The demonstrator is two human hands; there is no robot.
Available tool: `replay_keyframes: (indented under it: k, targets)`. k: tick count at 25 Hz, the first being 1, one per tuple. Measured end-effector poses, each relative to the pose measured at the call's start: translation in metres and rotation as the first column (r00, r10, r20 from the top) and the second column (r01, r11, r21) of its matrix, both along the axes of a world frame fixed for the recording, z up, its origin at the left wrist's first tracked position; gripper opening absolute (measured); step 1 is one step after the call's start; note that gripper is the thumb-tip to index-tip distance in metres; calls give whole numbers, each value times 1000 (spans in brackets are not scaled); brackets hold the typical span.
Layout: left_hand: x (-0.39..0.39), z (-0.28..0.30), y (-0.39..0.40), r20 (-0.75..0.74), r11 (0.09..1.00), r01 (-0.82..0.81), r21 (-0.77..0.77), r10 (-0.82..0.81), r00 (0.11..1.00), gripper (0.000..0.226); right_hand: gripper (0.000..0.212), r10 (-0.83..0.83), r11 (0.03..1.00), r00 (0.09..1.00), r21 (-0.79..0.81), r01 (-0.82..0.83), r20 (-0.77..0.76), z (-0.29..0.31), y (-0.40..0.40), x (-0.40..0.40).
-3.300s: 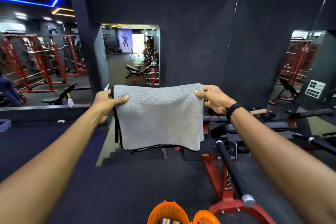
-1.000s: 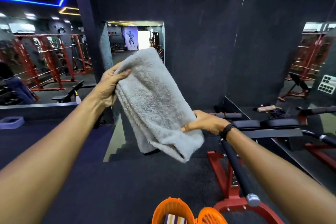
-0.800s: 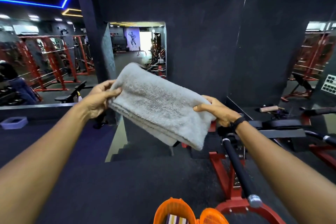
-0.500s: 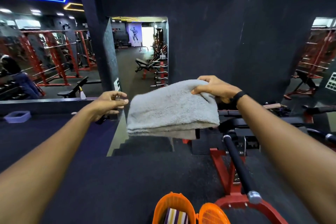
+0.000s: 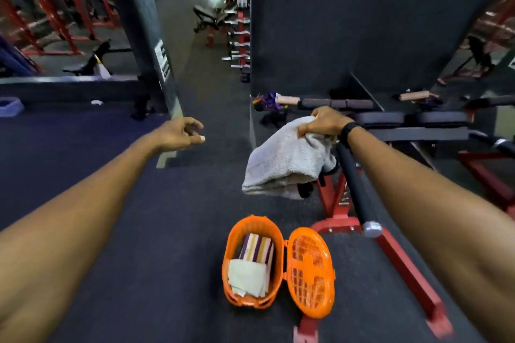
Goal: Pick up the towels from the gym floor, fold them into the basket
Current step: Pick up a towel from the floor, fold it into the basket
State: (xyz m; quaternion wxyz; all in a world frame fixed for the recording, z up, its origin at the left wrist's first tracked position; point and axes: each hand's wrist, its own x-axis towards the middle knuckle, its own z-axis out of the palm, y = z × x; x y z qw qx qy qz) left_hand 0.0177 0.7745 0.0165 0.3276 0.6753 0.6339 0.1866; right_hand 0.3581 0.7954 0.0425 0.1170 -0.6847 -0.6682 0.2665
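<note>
Towel (image 5: pixel 287 161) hangs gripped in right hand (image 5: pixel 324 122), left hand (image 5: pixel 181 133) apart.

Dark gym floor (image 5: pixel 167 231), open orange basket (image 5: pixel 233 256) on it, red machine frame (image 5: pixel 404 267) alongside

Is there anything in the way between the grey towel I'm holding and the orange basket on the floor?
Nothing visible blocks it. The grey towel hangs from the right hand above the orange basket, whose lid lies open to the right. A striped towel and a white towel already lie inside.
</note>
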Motion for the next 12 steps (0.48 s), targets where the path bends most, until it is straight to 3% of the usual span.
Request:
replay_keyframes:
  k: [8, 12]
  targets:
    - [-8, -162, 38, -32, 963, 126, -238, -138, 990, 36, 62, -247, 909, 951, -295, 294, 185, -173, -2, 5]
    - [-23, -241, 60, -35, 921, 170, -351, -194, 980, 34, 71, -406, 814, 895, -374, 445, 184, -270, -8, -16]
